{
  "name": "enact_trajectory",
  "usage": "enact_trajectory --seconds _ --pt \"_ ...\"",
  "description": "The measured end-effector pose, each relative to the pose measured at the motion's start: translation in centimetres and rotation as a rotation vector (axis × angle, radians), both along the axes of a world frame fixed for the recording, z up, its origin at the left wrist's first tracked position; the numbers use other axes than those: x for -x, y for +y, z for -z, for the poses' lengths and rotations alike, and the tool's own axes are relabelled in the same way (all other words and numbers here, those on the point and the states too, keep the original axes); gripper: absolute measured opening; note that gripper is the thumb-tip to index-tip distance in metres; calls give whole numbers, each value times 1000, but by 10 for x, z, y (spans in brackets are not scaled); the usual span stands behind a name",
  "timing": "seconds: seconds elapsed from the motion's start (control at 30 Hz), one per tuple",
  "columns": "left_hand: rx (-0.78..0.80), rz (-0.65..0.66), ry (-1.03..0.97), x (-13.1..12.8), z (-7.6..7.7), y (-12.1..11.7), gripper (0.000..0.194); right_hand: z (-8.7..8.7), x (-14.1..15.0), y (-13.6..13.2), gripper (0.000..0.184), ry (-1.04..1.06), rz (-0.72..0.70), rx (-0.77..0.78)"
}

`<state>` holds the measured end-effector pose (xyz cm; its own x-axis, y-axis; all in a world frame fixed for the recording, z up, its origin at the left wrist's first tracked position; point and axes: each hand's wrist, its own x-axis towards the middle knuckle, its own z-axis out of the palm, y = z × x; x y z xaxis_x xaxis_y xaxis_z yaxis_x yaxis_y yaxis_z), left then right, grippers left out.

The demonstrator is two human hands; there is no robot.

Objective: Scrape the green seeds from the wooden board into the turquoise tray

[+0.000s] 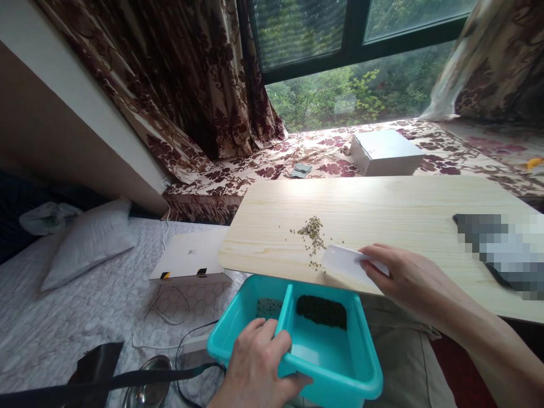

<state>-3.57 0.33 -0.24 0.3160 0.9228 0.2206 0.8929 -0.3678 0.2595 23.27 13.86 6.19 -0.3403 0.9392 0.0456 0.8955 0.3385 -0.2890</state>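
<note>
My left hand point(260, 362) grips the near rim of a turquoise two-compartment bin point(369, 345), its fingers curled over the edge by the divider. The bin sits just below the table's front edge. Dark green small grains fill the far part of its right compartment, and a few specks lie in the left one. In my right hand point(395, 272) is a white flat plastic scraper point(344, 263), resting on the tabletop. Its left end is beside a scattered pile of small greenish beans or seeds point(313, 229) that trails toward the table edge.
The light wood table point(403, 198) spans the middle and right. At its right lies a blurred-out dark item point(501, 249). A white box point(191, 255) is on the bed at left, near a metal bowl point(153, 379) and cables. Another box point(386, 150) stands on the window ledge.
</note>
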Motion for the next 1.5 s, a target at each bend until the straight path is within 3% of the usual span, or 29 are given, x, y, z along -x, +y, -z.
enact_trajectory --seconds 0.53,1.5 --pt "5 -25 -32 0 0 -2 54 -4 13 5 27 -102 31 53" --pt "-11 -52 -65 2 4 -2 55 -2 25 11 27 -93 0 19"
